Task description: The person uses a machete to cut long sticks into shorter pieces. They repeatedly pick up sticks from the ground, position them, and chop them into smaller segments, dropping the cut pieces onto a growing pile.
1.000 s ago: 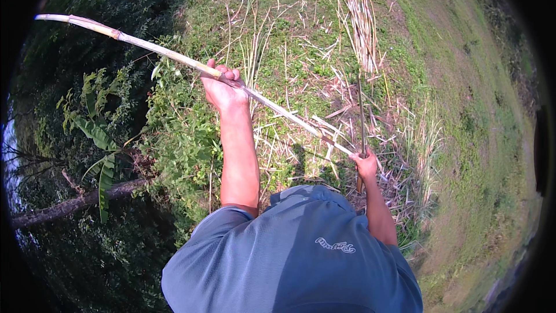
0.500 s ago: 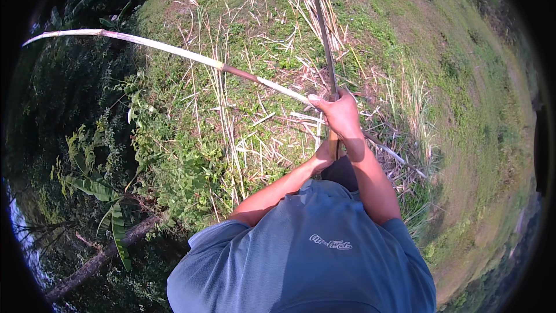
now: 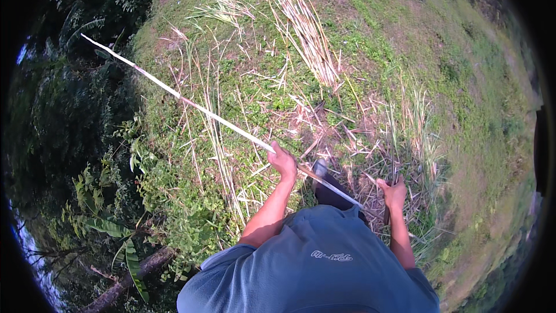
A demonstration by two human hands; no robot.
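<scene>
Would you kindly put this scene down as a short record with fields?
Setting: grassy bank with cut dry stalks, dense bushes to the left
Left hand: closed around a long pale stalk that slants up to the left
Right hand: grips a dark handle, tool unclear
Pile: bundle of cut stalks lying ahead
Clothing: blue shirt

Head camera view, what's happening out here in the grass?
A person in a blue shirt stands on a grassy patch strewn with dry cut stalks. The left hand has a closed grip on a long, thin, pale cane stalk that slants up and away to the left. The right hand is closed around a dark, thin handle of some tool, too hidden to identify. A bundle of pale dry stalks lies on the ground ahead.
</scene>
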